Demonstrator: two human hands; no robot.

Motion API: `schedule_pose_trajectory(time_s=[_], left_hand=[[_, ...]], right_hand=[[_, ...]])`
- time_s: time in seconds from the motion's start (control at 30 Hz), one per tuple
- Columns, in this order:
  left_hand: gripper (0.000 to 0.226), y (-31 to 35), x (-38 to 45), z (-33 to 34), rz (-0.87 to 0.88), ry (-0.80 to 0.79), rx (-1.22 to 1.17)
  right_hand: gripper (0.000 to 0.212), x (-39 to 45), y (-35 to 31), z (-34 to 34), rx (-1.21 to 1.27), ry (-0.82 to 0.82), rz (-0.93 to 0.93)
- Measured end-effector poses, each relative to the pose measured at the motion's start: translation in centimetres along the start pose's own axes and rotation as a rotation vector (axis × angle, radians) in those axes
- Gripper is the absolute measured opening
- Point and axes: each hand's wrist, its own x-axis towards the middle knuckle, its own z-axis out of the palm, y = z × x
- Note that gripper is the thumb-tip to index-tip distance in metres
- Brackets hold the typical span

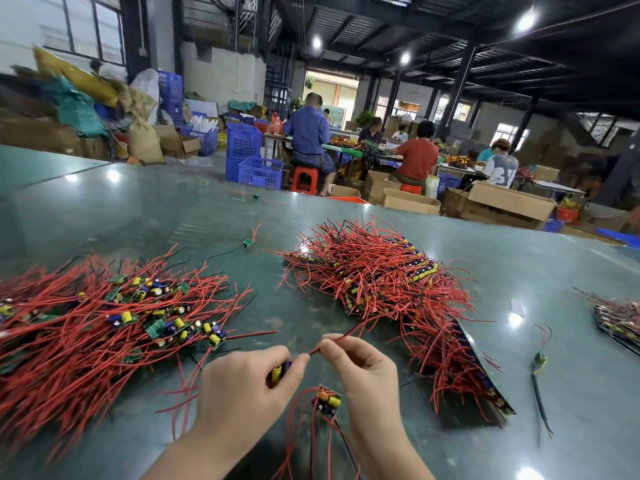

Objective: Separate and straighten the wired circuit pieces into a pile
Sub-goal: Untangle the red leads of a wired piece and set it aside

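Note:
My left hand (242, 382) grips a small circuit piece (280, 370) with a yellow part and a blue capacitor. Its red wire (349, 332) runs up to the right, and my right hand (363, 368) pinches that wire close to the board. Below and between my hands lies another circuit piece (327, 402) with red and black wires trailing toward me. A loose heap of wired pieces (104, 317) spreads across the left of the green table (156, 209). A tangled pile of wired pieces (381, 282) lies to the right, beyond my hands.
Stray single pieces lie at the table's middle (247, 242), far edge (256, 196) and right (539, 363). Another stack of boards (616, 322) sits at the right edge. Beyond the table, several people work at benches among blue crates (258, 169) and cardboard boxes (509, 202).

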Motion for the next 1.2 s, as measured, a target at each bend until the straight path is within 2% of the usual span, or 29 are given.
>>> schedule_pose_trajectory(time_s=[0.1, 0.17, 0.23, 0.3, 0.37, 0.5, 0.57, 0.67, 0.73, 0.83, 0.93, 1.0, 1.13, 1.2], left_hand=[[0.048, 0.0, 0.1, -0.1, 0.032, 0.036, 0.034], [0.051, 0.0, 0.3, -0.2, -0.048, -0.003, -0.037], [0.058, -0.2, 0.5, 0.4, -0.126, -0.047, -0.239], [0.058, -0.3, 0.6, 0.7, -0.189, -0.113, -0.481], [0.056, -0.1, 0.6, 0.8, -0.231, -0.158, -0.6], [0.049, -0.1, 0.8, 0.7, -0.416, -0.222, -0.774], [0.043, -0.4, 1.1, 0.2, -0.548, -0.311, -0.894], [0.036, -0.7, 1.5, -0.4, -0.663, -0.486, -1.062], [0.036, -0.6, 1.6, -0.6, -0.703, -0.567, -1.13], [0.037, -0.2, 1.4, -0.4, -0.65, -0.566, -1.096], [0.045, 0.5, 0.8, 0.1, -0.472, -0.398, -0.907], [0.048, 0.9, 0.5, 0.4, -0.347, -0.298, -0.807], [0.048, 0.3, 0.9, 0.2, -0.388, -0.257, -0.785], [0.05, -0.1, 1.0, 0.1, -0.427, -0.273, -0.799]], right_hand=[[0.013, 0.6, -0.2, -0.6, -0.001, 0.022, -0.006], [0.013, 0.9, -0.3, -0.9, 0.007, 0.016, -0.002], [0.006, 1.0, 0.0, -0.9, 0.121, 0.007, 0.078], [0.009, 0.8, 0.7, -0.5, 0.316, 0.008, 0.207], [0.007, 0.6, 1.2, -0.3, 0.374, 0.024, 0.249], [0.012, 1.4, 0.6, -0.8, 0.186, 0.1, 0.053], [0.004, 1.9, 0.1, -1.5, 0.217, 0.043, 0.046], [0.01, 2.1, -0.3, -2.1, 0.251, -0.06, 0.09], [0.007, 2.0, -0.1, -2.0, 0.257, -0.049, 0.056], [0.011, 1.7, 0.4, -1.7, 0.184, 0.103, -0.076], [0.017, 1.6, 1.3, -1.5, 0.064, 0.26, -0.206], [0.017, 1.6, 1.4, -1.5, -0.012, 0.294, -0.243], [0.014, 2.2, 1.0, -2.0, 0.072, 0.178, -0.084], [0.014, 2.3, 1.0, -2.2, 0.147, 0.187, 0.005]])
